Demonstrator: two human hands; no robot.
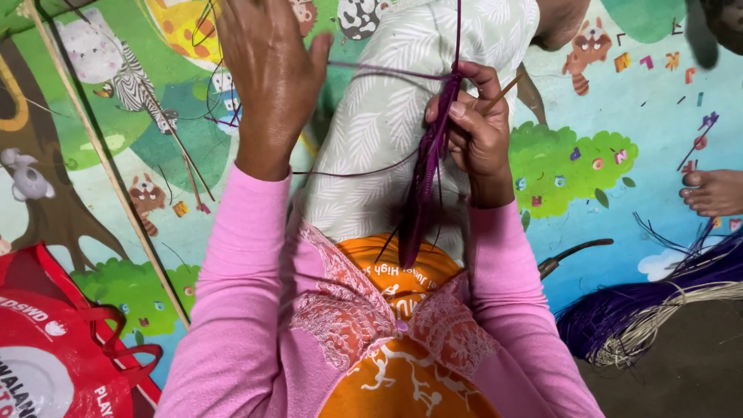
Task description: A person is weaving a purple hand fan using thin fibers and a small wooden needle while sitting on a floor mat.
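1. Purple woven strip point(424, 186), partly braided and hanging over my lap, is pinched in my right hand point(476, 131).
2. Loose strands point(364, 73) remain unwoven; my left hand point(267, 73), fingers spread, draws one taut above the cartoon floor mat point(611, 101).

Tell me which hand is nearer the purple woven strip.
Right. The right hand grips the purple woven strip near its top; the left hand is raised apart, off to its left side.
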